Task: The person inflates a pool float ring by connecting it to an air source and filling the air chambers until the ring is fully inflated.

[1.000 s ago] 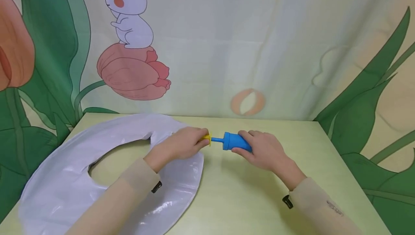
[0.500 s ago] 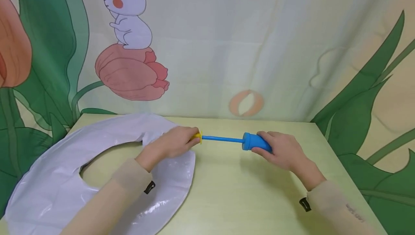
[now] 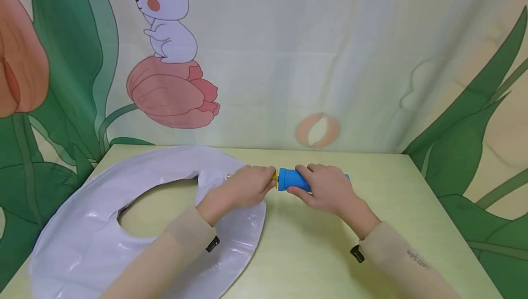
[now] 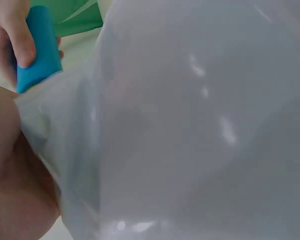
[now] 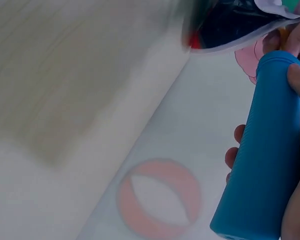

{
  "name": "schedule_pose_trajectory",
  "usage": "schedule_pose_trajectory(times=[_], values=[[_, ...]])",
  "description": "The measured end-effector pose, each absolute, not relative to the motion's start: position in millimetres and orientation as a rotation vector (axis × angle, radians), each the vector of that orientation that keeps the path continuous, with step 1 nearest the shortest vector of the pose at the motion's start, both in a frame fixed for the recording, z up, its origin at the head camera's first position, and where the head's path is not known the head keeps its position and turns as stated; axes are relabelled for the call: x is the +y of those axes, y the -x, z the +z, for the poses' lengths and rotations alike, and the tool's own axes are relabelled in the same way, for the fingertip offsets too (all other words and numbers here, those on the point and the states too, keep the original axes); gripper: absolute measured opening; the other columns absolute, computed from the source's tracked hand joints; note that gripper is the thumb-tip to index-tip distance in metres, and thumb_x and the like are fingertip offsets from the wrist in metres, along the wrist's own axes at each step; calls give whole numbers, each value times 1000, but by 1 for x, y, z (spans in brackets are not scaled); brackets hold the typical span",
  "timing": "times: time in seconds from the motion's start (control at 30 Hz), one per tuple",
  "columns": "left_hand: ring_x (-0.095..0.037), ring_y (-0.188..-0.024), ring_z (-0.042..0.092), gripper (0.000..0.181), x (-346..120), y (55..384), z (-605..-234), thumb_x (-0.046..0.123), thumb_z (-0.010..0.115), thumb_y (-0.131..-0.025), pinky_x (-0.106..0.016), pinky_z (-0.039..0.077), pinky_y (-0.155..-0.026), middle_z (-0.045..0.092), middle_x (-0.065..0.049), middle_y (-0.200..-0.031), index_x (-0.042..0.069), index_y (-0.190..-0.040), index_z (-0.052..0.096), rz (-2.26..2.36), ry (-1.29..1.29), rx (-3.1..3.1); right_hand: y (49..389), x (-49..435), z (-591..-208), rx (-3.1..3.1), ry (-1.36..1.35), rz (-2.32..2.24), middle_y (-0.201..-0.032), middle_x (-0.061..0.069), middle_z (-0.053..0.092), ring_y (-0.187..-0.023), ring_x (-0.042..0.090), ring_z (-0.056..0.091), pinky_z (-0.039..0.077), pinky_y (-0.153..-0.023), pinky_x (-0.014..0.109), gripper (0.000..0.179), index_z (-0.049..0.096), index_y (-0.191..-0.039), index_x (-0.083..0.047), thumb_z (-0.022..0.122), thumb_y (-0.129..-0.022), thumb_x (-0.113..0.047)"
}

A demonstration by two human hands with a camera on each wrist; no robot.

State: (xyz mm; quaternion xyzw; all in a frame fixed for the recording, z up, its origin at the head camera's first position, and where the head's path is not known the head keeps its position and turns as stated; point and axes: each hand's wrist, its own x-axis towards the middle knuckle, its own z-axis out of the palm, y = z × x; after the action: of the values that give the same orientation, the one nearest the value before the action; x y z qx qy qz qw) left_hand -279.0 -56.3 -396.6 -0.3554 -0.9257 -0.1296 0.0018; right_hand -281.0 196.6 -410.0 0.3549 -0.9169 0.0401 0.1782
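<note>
A blue hand pump lies level above the table, its barrel gripped by my right hand. The right wrist view shows fingers wrapped round that barrel. My left hand pinches the yellow nozzle end of the pump, at the right side of a pale, partly filled swim ring. Barrel and yellow flange stand close together, with only a sliver of rod between them. In the left wrist view the ring's wrinkled film fills most of the picture and hides the left fingertips.
The light yellow-green table carries the ring on its left half. Behind it hangs a printed curtain with a rabbit and tulips. The ring's dark underside shows in the right wrist view.
The right hand pulled the barrel rightward, baring a long blue rod, then pushed it back left against the yellow flange. The left hand kept its pinch on the nozzle.
</note>
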Motion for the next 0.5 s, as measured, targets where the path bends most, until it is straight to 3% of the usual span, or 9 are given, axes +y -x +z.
schedule_pose_trajectory(times=[0.2, 0.5], values=[[-16, -64, 47, 18, -68, 277, -399, 25, 56, -108, -32, 41, -64, 47, 2, -71, 12, -95, 54, -487, 1030, -2933, 278, 198, -417, -2689, -971, 196, -96, 5, 69, -76, 19, 64, 51, -62, 35, 57, 64, -126, -12, 61, -96, -61], [-14, -64, 46, 19, -101, 283, -398, 25, 54, -108, -33, 41, -67, 45, 4, -69, 15, -91, 55, -640, 999, -2950, 287, 259, -418, -2753, -957, 251, -107, 3, 71, -83, 18, 64, 53, -69, 37, 55, 64, -128, -15, 64, -96, -60]])
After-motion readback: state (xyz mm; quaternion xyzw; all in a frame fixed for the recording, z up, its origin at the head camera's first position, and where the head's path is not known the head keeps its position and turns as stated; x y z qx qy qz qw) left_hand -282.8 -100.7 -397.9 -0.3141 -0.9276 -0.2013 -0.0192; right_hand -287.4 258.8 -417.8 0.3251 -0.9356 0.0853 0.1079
